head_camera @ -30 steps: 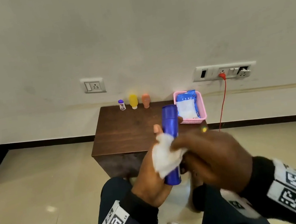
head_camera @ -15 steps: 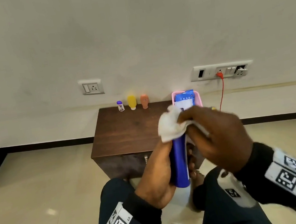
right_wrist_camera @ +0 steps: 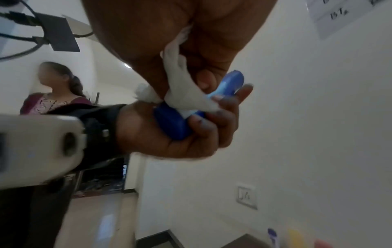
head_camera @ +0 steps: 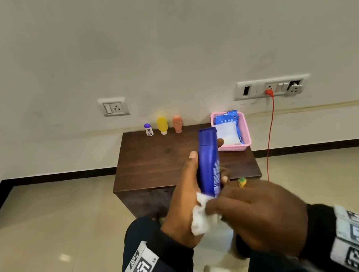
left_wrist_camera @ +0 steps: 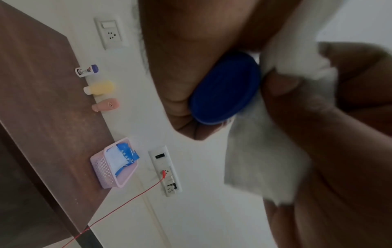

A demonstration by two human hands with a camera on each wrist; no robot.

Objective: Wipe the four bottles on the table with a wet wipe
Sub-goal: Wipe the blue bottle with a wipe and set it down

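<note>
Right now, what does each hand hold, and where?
Left hand grips the blue bottle around its lower body; right hand pinches the wet wipe at its base.

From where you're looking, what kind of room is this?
Probably a plain room in a home or small office. A low wooden table stands against a bare painted wall, with switch and socket plates above it, a glossy tiled floor below, and a pink basket of wipes on top.

Blue bottle point(head_camera: 208, 161) upright, white wipe point(head_camera: 202, 218) crumpled at its base
</note>
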